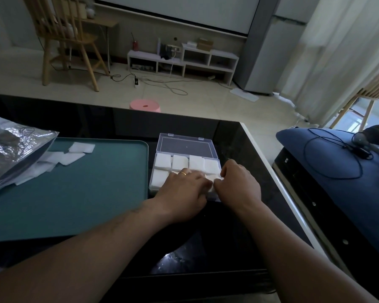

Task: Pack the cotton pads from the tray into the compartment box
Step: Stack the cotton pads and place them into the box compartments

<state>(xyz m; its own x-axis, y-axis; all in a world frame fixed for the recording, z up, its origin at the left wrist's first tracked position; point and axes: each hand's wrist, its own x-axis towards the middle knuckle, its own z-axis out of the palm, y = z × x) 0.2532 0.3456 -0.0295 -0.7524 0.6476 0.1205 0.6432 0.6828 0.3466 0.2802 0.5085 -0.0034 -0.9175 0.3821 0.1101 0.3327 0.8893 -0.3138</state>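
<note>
Cotton pad (214, 178) is sitting pinched between the two hands: the left hand (184, 191), wearing a ring, is curling its fingers onto it from one side while the right hand (239, 184) is bending its fingertips down onto the other edge. Their knuckles are hiding exactly which fingers are touching it. Both hands are working over the near row of the compartment box (185, 147), towards its right end, and the step in hand appears to be seating this pad in its cell. Doing it well probably means keeping the pad square to the dividers, pushing down evenly from both edges so no corner is riding up over a wall, and letting go only once it is lying flat. Packed pads (179, 164) are filling the far row of the box, and the clear lid is lying open beyond them. Just left of the box, the green tray (96, 193) is still carrying loose pads (74, 153) at its far left, beside a crinkled plastic bag (11, 152), so more trips are looking likely.
</note>
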